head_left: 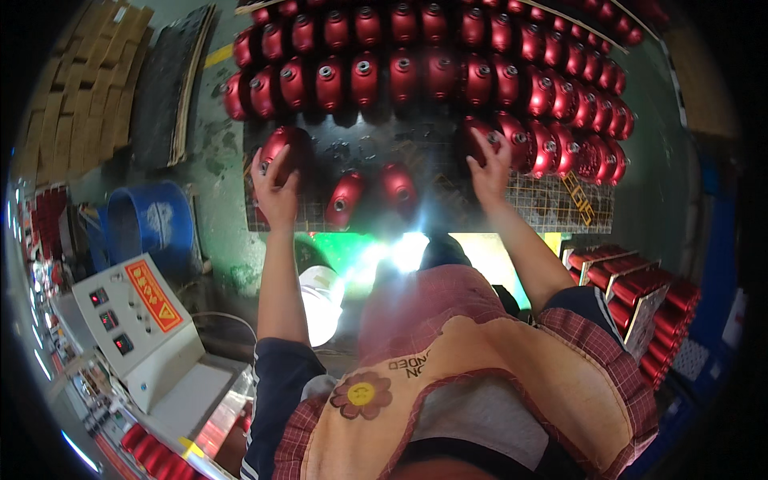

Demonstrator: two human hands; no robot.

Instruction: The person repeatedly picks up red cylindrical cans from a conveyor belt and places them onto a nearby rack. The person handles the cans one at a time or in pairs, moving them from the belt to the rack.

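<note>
The person's left hand (277,192) is at the near end of a red cylinder (290,142) toward the left of the table (536,206), its fingers and thumb spread apart over the metal. The right hand (490,166) is splayed in the same way over another red cylinder (470,138), farther right; whether either hand truly grips cannot be told.

Between the hands, nearer the front edge, sit two loose cylinders, a left one (345,200) and a right one (398,186), apart from each other. Just beside the right hand, a packed row of cylinders (546,149) crowds that side, and beyond both hands long back rows (364,80) close off the far part of the table.

Below the front edge, a white bucket (322,300) stands right of the left forearm, near a bright glare. To the person's left are a pale control box (132,316) with small displays and an orange label, a blue drum (156,220), dark boards (170,88) and stacked cardboard (84,92). At the right, a rack of red cylinders (652,292) stands near the right elbow.
</note>
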